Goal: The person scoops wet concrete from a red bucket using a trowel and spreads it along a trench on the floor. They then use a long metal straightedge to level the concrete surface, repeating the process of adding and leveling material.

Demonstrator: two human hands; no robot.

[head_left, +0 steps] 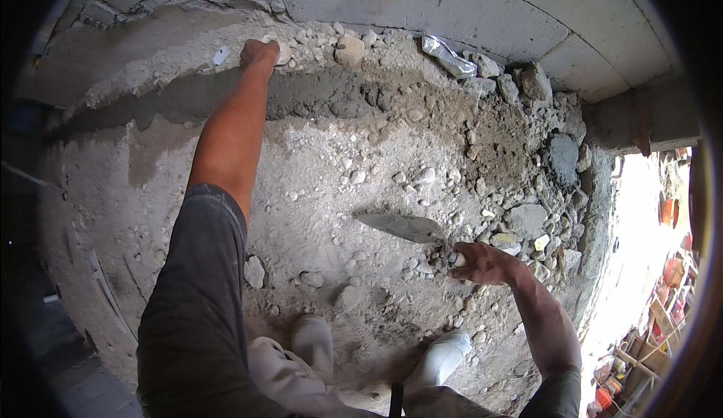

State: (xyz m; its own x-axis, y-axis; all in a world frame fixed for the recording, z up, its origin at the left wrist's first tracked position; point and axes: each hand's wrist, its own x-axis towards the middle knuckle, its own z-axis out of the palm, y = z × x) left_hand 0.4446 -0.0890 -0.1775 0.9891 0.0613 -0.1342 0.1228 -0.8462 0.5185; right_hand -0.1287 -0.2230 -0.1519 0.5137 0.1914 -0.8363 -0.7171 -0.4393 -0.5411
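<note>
Stretched out to the far side, my left hand (259,54) is closed at a pale rounded stone (283,53), which shows just right of the fingers. Beneath that forearm runs a strip of wet grey mortar (320,93). Closer in and to the right, my right hand (483,263) is wrapped round the handle of a pointed trowel (401,227). The blade points left, low over the rubble-strewn ground, with grey smears on it. A larger tan stone (349,50) lies right of my left hand, apart from it.
A pale block wall (422,0) rises along the far side. Crumpled silver foil (449,57) lies at its foot. Broken stones (527,221) are heaped at the right, beside a bright opening with debris (666,297) beyond. My boots (440,358) stand near the lower edge.
</note>
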